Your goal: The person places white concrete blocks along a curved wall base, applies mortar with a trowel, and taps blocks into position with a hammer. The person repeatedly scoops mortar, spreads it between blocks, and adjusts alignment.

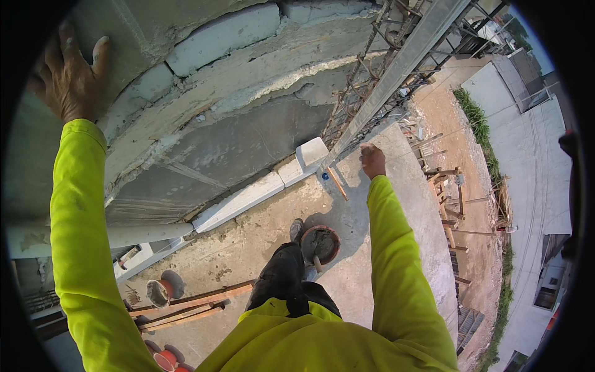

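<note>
My left hand [72, 75] lies on the grey rendered wall [130, 28] at upper left, its fingers spread. My right hand [373, 160] is out to the right with curled fingers, beside a long metal straightedge [396, 62] along a steel rebar lattice [352, 99]; whether it holds anything is too small to tell. A white block [311, 155] lies at the foot of the lattice, near a short wooden piece [336, 183] with a blue disc [325, 177]. Below, a bucket of grey mortar [321, 239] with a handled tool in it stands by my shoe [295, 230].
A row of white blocks [238, 199] runs along the wall base on the concrete floor [229, 260]. Timber planks [186, 304] and buckets [158, 291] lie at lower left. At right are the slab edge, timber framing [449, 211], a dirt strip and a pale building [527, 167].
</note>
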Action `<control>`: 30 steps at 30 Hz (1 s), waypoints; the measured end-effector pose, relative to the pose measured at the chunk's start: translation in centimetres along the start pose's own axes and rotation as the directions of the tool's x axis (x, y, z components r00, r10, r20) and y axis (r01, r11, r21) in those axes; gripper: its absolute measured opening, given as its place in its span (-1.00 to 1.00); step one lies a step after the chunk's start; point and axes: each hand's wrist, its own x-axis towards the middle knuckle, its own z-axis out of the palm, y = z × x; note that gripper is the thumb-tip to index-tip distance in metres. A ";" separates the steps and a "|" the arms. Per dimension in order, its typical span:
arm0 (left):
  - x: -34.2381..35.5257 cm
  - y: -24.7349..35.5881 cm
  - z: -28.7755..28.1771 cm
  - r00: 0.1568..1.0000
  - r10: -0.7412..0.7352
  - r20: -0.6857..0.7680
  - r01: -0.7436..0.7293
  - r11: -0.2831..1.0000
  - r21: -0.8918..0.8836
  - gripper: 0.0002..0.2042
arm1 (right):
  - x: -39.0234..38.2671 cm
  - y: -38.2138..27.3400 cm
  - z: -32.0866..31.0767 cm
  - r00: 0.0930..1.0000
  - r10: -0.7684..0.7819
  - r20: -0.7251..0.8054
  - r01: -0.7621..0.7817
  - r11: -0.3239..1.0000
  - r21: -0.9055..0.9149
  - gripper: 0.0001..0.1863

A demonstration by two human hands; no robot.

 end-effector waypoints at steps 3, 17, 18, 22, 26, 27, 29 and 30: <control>0.1 0.5 0.1 0.989 -0.076 -0.128 0.035 0.956 -0.292 -0.23 | 1.1 2.2 1.1 1.000 0.004 0.013 -0.004 0.998 -0.065 -0.72; 0.5 0.1 -2.6 0.984 -0.106 0.141 0.129 0.978 -0.163 -0.12 | -1.4 -4.2 -3.2 0.966 0.241 0.095 -0.227 0.964 -0.137 -0.47; 0.4 0.0 -2.7 0.983 -0.107 0.152 0.132 0.977 -0.167 -0.11 | -1.2 -4.5 -3.3 0.976 0.205 0.071 -0.193 0.969 -0.151 -0.48; 0.0 -0.2 -3.0 0.958 -0.120 0.261 0.171 0.969 -0.180 -0.08 | -0.2 -5.0 -4.9 0.993 0.099 0.057 -0.090 0.986 -0.138 -0.43; -0.1 -0.3 -3.1 0.960 -0.110 0.258 0.161 0.970 -0.183 -0.05 | 0.2 -7.3 -7.5 0.989 0.123 0.082 -0.111 0.984 -0.136 -0.39; 0.0 -0.3 -3.1 0.960 -0.110 0.257 0.162 0.968 -0.190 -0.05 | 0.1 -8.0 -8.1 0.991 0.110 0.079 -0.099 0.987 -0.129 -0.38; 0.0 -0.3 -3.2 0.955 -0.120 0.271 0.177 0.964 -0.200 -0.05 | -0.5 -9.0 -9.4 0.996 0.085 0.004 -0.084 0.986 -0.148 -0.37; 0.1 -0.2 -3.2 0.950 -0.124 0.285 0.185 0.962 -0.201 -0.05 | -1.3 -9.3 -9.7 0.993 0.115 -0.018 -0.117 0.979 -0.165 -0.37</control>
